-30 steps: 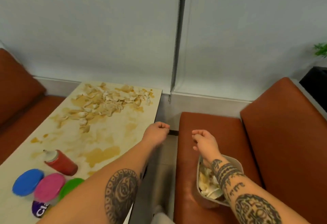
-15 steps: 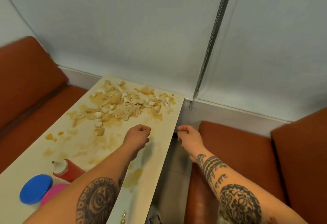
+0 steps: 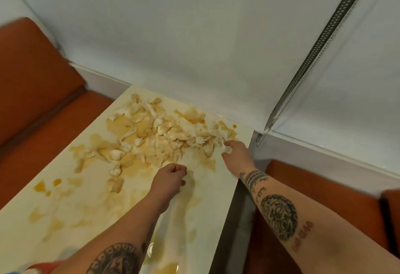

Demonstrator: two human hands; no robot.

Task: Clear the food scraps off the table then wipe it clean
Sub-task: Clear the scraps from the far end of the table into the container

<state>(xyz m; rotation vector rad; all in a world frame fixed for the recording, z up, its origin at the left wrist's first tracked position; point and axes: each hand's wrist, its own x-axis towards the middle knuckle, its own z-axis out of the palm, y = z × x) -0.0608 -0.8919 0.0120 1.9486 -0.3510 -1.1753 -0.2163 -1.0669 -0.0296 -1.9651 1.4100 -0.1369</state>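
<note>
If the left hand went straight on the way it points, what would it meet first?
Most likely the near edge of the food scraps, past a short stretch of stained table. The left hand may hover, so depth is uncertain.

Orange-brown bench seat (image 3: 32, 100) beyond the tabletop's (image 3: 207, 198) left edge, and a matching bench seat (image 3: 324, 198) past the right edge with a strip of grey floor (image 3: 236, 230) between. White blinds (image 3: 194, 24) hang behind the far edge above a white sill (image 3: 324, 150), with a perforated metal strip (image 3: 313, 53) running down diagonally to the far right corner. Red object (image 3: 43, 266) at the near-left edge, too cropped and blurred to identify.
</note>
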